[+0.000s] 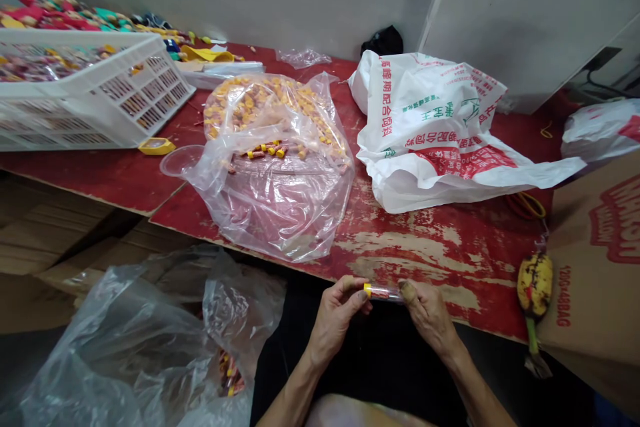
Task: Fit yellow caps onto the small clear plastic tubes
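Note:
Both hands hold a small clear tube [384, 292] level, just off the table's front edge. My left hand [336, 317] pinches its yellow-capped end between thumb and fingers. On the other end, the thumb and fingers of my right hand [429, 315] are closed. Something reddish shows inside the tube near the cap. Beyond my hands lies a clear plastic bag [285, 213] with many small yellow-ended reddish pieces [273, 149] in it. A printed white sack [435, 120] lies crumpled to its right.
A white slatted crate [125, 90] full of small pieces stands at the left of the worn red table [400, 247]. A carton [595, 280] and a hanging spotted banana-shaped item [535, 285] are at the right. Below left, a large clear bag [130, 347] holds more pieces.

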### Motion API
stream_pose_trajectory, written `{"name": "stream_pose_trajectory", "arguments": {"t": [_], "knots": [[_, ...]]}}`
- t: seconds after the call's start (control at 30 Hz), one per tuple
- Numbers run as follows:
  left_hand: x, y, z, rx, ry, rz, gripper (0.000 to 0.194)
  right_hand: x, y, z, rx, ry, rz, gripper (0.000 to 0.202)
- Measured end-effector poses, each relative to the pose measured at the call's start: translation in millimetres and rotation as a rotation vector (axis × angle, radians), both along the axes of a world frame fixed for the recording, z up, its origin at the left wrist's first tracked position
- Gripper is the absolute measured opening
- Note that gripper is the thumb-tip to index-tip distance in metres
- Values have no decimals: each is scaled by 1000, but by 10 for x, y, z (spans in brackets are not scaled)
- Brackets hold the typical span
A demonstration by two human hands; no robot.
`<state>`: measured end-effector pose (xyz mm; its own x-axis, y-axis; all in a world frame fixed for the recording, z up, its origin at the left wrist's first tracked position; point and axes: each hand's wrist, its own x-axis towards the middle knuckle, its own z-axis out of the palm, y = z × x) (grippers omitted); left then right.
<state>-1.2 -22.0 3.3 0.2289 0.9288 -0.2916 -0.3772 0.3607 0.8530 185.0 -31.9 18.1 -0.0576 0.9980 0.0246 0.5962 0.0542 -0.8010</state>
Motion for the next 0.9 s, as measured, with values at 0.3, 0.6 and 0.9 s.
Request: {"name": "stream_pose_trajectory", "arguments": {"t": [0.3,0.6,0.9], "knots": [[3,5,9,-8,-17,18,25,29,-18,61,-53,33,122,38],[-13,-8,5,-21,-10,34,28,1,-33,99,-67,41,117,30],[-26,-7,-43,-10,-1,77,27,-31,-24,35,-60,5,83,35]]}}
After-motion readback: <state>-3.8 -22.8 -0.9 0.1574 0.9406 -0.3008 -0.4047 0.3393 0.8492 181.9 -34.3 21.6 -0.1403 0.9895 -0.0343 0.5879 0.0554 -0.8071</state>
